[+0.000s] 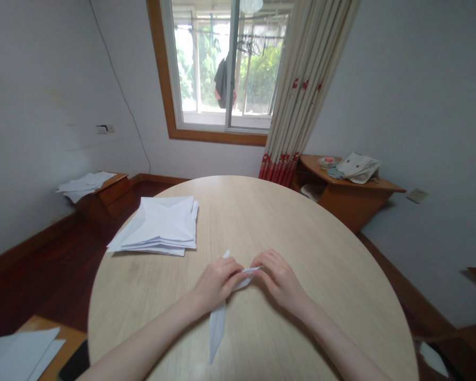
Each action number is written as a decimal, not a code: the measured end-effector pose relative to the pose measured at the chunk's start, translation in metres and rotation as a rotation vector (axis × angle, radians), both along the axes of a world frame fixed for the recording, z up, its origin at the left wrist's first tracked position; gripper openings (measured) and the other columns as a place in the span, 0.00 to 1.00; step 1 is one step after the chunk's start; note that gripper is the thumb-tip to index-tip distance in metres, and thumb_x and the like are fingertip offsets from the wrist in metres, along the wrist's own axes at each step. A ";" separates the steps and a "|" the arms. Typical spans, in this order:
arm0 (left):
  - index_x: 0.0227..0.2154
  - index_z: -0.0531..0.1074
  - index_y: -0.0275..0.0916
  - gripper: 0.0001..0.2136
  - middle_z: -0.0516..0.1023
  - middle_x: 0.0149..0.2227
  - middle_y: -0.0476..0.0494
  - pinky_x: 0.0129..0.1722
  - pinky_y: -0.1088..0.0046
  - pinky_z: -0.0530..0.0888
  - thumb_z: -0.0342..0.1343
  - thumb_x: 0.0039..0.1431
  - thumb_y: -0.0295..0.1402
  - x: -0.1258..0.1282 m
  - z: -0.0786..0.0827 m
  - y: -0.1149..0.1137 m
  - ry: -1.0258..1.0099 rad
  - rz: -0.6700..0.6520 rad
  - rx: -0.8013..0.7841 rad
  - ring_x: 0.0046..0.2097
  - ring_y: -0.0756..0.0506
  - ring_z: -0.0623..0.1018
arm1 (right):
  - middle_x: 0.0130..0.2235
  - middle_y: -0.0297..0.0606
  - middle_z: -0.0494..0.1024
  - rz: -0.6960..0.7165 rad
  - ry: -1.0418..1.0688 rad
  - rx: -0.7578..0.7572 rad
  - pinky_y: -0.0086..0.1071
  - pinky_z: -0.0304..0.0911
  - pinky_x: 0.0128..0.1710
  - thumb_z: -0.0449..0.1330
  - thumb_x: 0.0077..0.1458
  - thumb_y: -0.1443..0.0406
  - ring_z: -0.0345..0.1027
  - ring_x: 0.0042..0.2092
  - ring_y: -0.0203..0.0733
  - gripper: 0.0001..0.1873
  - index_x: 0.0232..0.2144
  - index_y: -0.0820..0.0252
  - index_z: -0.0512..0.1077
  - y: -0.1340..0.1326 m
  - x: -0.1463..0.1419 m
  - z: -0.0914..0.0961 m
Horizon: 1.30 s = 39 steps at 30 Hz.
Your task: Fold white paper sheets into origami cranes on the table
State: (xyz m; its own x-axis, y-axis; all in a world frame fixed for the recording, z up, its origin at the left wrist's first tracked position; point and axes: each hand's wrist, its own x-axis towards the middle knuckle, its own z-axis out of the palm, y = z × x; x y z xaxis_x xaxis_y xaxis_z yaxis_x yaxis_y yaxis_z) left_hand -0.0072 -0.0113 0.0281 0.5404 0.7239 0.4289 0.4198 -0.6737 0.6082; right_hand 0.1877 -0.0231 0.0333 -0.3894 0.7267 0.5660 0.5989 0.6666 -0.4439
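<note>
A narrow, pointed piece of folded white paper (217, 328) lies on the round wooden table (301, 248), its long tip towards me. My left hand (216, 283) rests on its upper part with the fingers pinched on a small folded flap. My right hand (280, 280) meets it from the right, fingertips pinching the same flap between the two hands. Both hands are closed on the paper just above the tabletop.
A stack of creased white sheets (158, 225) lies at the table's left side. More paper sits on a low wooden cabinet (103, 193) at the left wall and on a surface at the lower left (19, 354). A corner shelf (353, 196) holds a bag.
</note>
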 end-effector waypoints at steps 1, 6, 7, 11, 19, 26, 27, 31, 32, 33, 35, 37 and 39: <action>0.31 0.74 0.36 0.18 0.73 0.27 0.46 0.30 0.76 0.66 0.45 0.67 0.40 0.000 0.000 0.000 -0.001 -0.002 0.005 0.29 0.49 0.72 | 0.30 0.38 0.74 -0.012 0.002 0.004 0.35 0.62 0.35 0.52 0.62 0.66 0.66 0.35 0.43 0.09 0.29 0.57 0.67 0.000 0.000 0.000; 0.30 0.75 0.36 0.18 0.73 0.26 0.46 0.30 0.76 0.66 0.45 0.67 0.40 0.001 0.002 -0.001 -0.009 -0.008 0.036 0.29 0.49 0.72 | 0.29 0.37 0.74 -0.063 0.020 0.016 0.35 0.60 0.34 0.53 0.61 0.66 0.67 0.34 0.42 0.10 0.27 0.57 0.68 -0.003 -0.002 0.000; 0.30 0.75 0.36 0.18 0.73 0.26 0.46 0.30 0.76 0.66 0.45 0.67 0.40 0.001 0.002 -0.001 -0.010 -0.007 0.047 0.29 0.49 0.72 | 0.28 0.36 0.74 -0.074 0.033 0.005 0.35 0.60 0.34 0.54 0.61 0.66 0.66 0.33 0.42 0.10 0.26 0.57 0.68 -0.003 -0.002 0.001; 0.29 0.75 0.36 0.17 0.74 0.26 0.46 0.31 0.75 0.66 0.45 0.67 0.38 0.002 0.000 0.000 -0.023 -0.011 0.103 0.29 0.49 0.72 | 0.27 0.35 0.72 -0.121 0.088 -0.078 0.33 0.60 0.33 0.56 0.59 0.66 0.66 0.32 0.41 0.12 0.23 0.58 0.66 -0.006 -0.005 0.002; 0.27 0.76 0.36 0.16 0.74 0.24 0.46 0.30 0.76 0.65 0.48 0.65 0.36 -0.002 -0.002 0.002 -0.013 0.001 0.083 0.28 0.49 0.72 | 0.29 0.36 0.77 -0.080 0.111 -0.094 0.37 0.61 0.38 0.60 0.56 0.63 0.68 0.35 0.43 0.08 0.26 0.56 0.71 0.000 0.003 0.004; 0.28 0.77 0.36 0.13 0.74 0.24 0.46 0.29 0.77 0.64 0.50 0.64 0.35 -0.003 -0.002 0.004 -0.032 0.000 0.023 0.27 0.50 0.72 | 0.31 0.36 0.77 -0.046 0.125 -0.097 0.37 0.61 0.38 0.60 0.57 0.62 0.68 0.36 0.43 0.08 0.27 0.56 0.73 0.005 0.008 0.003; 0.28 0.77 0.36 0.13 0.74 0.25 0.46 0.29 0.77 0.64 0.50 0.63 0.35 -0.003 -0.002 0.004 -0.037 -0.004 0.016 0.27 0.50 0.72 | 0.30 0.36 0.77 -0.038 0.120 -0.098 0.37 0.61 0.38 0.60 0.57 0.62 0.68 0.36 0.43 0.08 0.27 0.56 0.73 0.004 0.008 0.003; 0.28 0.77 0.36 0.13 0.75 0.25 0.46 0.29 0.77 0.64 0.52 0.62 0.36 -0.002 -0.001 0.004 -0.057 -0.020 -0.036 0.27 0.50 0.72 | 0.28 0.35 0.76 -0.038 0.102 -0.076 0.36 0.59 0.37 0.59 0.58 0.64 0.67 0.34 0.41 0.10 0.24 0.57 0.71 0.001 0.005 0.004; 0.28 0.77 0.36 0.12 0.76 0.25 0.46 0.29 0.77 0.64 0.52 0.62 0.36 -0.002 -0.002 0.004 -0.062 -0.021 -0.059 0.27 0.50 0.72 | 0.27 0.35 0.76 -0.041 0.094 -0.063 0.36 0.59 0.36 0.58 0.58 0.64 0.66 0.33 0.41 0.11 0.23 0.58 0.70 0.000 0.005 0.004; 0.29 0.77 0.36 0.12 0.76 0.26 0.46 0.29 0.77 0.64 0.53 0.61 0.36 -0.002 -0.002 0.005 -0.066 -0.021 -0.084 0.27 0.50 0.73 | 0.27 0.35 0.75 -0.043 0.080 -0.047 0.36 0.58 0.36 0.58 0.59 0.64 0.66 0.33 0.41 0.12 0.23 0.58 0.70 -0.001 0.004 0.004; 0.29 0.78 0.37 0.11 0.78 0.27 0.46 0.29 0.77 0.65 0.55 0.60 0.37 -0.002 -0.002 0.005 -0.073 -0.019 -0.138 0.28 0.50 0.73 | 0.26 0.35 0.75 -0.047 0.037 -0.009 0.36 0.56 0.35 0.56 0.60 0.64 0.65 0.32 0.41 0.13 0.22 0.58 0.69 -0.003 0.004 0.006; 0.29 0.78 0.37 0.09 0.79 0.27 0.46 0.30 0.77 0.65 0.57 0.57 0.37 -0.002 -0.001 0.006 -0.080 -0.011 -0.190 0.28 0.50 0.73 | 0.25 0.36 0.74 -0.058 0.007 0.012 0.36 0.56 0.34 0.55 0.60 0.63 0.65 0.32 0.42 0.14 0.22 0.58 0.68 -0.003 0.004 0.007; 0.29 0.79 0.37 0.09 0.79 0.27 0.47 0.30 0.77 0.65 0.59 0.55 0.37 -0.002 0.001 0.006 -0.097 0.008 -0.238 0.28 0.49 0.74 | 0.26 0.37 0.74 -0.071 0.015 -0.005 0.36 0.57 0.34 0.53 0.62 0.62 0.65 0.32 0.42 0.15 0.24 0.58 0.69 -0.003 0.004 0.007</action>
State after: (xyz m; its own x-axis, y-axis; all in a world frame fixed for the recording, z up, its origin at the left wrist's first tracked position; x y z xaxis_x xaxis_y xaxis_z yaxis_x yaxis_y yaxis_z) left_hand -0.0095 -0.0056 0.0290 0.4985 0.8149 0.2958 0.3564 -0.5037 0.7870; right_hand 0.1919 -0.0264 0.0408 -0.3282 0.7550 0.5677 0.6378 0.6204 -0.4564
